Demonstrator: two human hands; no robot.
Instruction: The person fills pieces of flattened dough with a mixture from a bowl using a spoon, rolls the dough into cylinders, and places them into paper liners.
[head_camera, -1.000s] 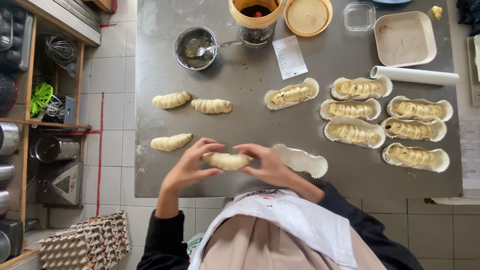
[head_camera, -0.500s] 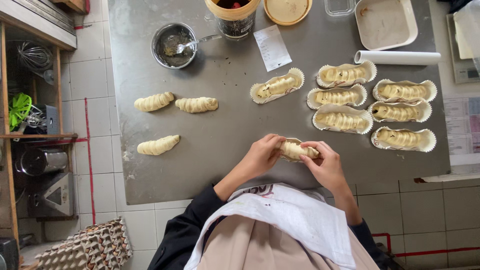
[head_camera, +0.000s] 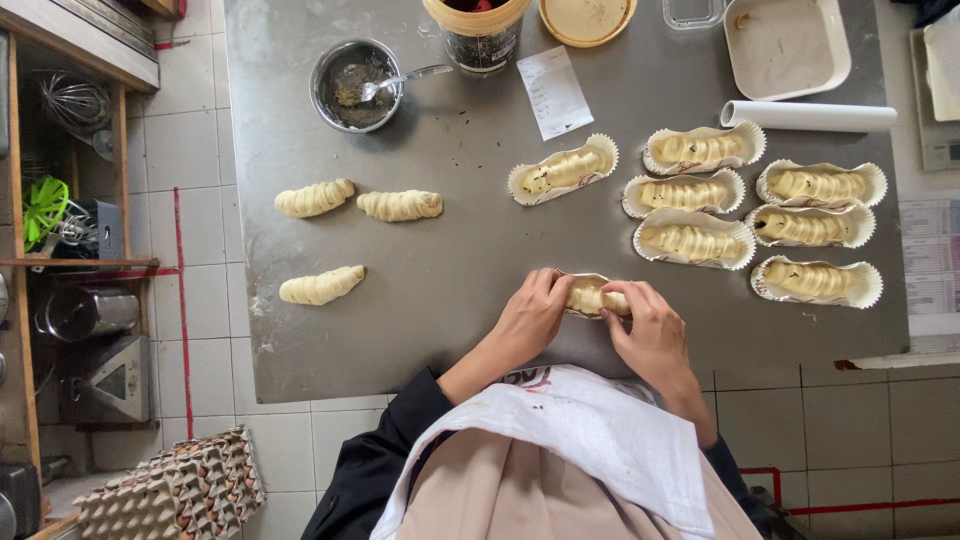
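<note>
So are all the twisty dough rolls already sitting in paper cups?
No, three bare dough rolls lie straight on the metal table, left of the hands.

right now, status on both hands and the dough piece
Left hand and right hand both gripping the pale twisted dough roll, seated in a white fluted paper case. Steel table around them open, nothing in the way.

A pale twisted dough roll (head_camera: 593, 297) lies lengthwise in a white fluted paper mould (head_camera: 581, 283) on the grey steel surface (head_camera: 450, 260) near its front edge, pressed between the left hand (head_camera: 530, 318) and right hand (head_camera: 652, 330), which cover both its ends.
</note>
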